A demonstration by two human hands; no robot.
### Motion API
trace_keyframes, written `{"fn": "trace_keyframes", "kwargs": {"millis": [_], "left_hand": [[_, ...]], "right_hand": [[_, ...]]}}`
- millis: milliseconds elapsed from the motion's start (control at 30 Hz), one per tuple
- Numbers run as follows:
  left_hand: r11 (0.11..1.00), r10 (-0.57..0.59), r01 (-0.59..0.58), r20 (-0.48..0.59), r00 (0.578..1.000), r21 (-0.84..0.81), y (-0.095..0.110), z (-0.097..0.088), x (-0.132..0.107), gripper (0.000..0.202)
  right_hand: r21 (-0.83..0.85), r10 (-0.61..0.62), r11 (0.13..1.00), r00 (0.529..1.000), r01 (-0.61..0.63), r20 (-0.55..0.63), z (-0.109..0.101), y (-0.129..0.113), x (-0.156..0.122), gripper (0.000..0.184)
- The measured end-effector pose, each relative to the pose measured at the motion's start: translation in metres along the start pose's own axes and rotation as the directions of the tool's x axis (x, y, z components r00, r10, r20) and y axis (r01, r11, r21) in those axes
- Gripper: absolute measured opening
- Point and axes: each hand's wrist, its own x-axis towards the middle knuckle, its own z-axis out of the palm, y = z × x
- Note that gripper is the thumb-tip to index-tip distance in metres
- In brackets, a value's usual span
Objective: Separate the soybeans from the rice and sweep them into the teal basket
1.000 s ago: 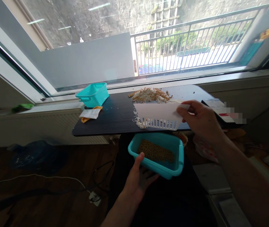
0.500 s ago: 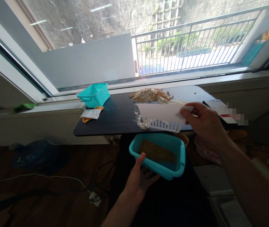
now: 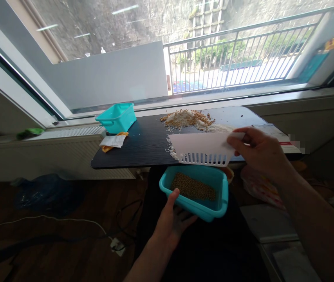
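My left hand [image 3: 171, 221] holds a teal plastic tub [image 3: 202, 205] from underneath, thumb on its rim, just below the front edge of the black table [image 3: 143, 145]. Brown beans [image 3: 193, 187] cover the tub's bottom. My right hand [image 3: 260, 152] grips a white slotted plastic basket [image 3: 202, 148] by its right end, tilted at the table's front edge above the tub. A little white rice [image 3: 173, 150] lies beside the basket's left corner. A heap of mixed rice and beans [image 3: 188, 118] sits further back on the table.
A second teal tub [image 3: 116, 116] stands at the table's back left, with a white and orange packet [image 3: 112, 141] near it. A phone or card [image 3: 275, 135] lies at the right end. A radiator [image 3: 52, 152], floor cables [image 3: 67, 227] and a socket strip are at the left.
The white basket has shifted slightly right along the table edge and lifted a little. The teal tub and my left hand stay almost where they were.
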Motion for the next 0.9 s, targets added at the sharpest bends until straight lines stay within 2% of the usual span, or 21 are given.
{"fn": "trace_keyframes", "kwargs": {"millis": [200, 300, 500, 600, 700, 900], "left_hand": [[1.0, -0.005, 0.005, 0.004, 1.0, 0.004, 0.001, -0.001, 0.001, 0.061], [1.0, 0.003, -0.003, -0.006, 1.0, 0.002, 0.002, -0.001, 0.001, 0.061], [1.0, 0.002, -0.002, -0.006, 1.0, -0.001, -0.001, 0.001, -0.002, 0.059], [1.0, 0.0, 0.0, -0.013, 1.0, 0.001, -0.002, 0.002, -0.004, 0.06], [1.0, -0.004, 0.004, -0.011, 1.0, 0.004, -0.002, 0.003, -0.005, 0.059], [1.0, -0.009, 0.009, 0.003, 1.0, 0.002, -0.002, 0.002, -0.005, 0.06]], "right_hand": [[-0.018, 0.021, 1.0, 1.0, -0.021, -0.01, 0.01, -0.004, -0.001, 0.017], [-0.056, 0.061, 0.996, 0.998, -0.062, -0.023, 0.005, -0.008, -0.003, 0.016], [-0.118, 0.073, 0.988, 0.97, -0.102, -0.232, -0.015, -0.002, 0.001, 0.019], [-0.153, 0.046, 0.984, 0.955, -0.094, -0.294, -0.016, 0.004, 0.007, 0.018], [-0.179, 0.018, 0.981, 0.959, -0.071, -0.284, -0.009, 0.01, 0.015, 0.021], [-0.179, 0.002, 0.983, 0.984, -0.035, -0.18, 0.002, 0.01, 0.018, 0.021]]}}
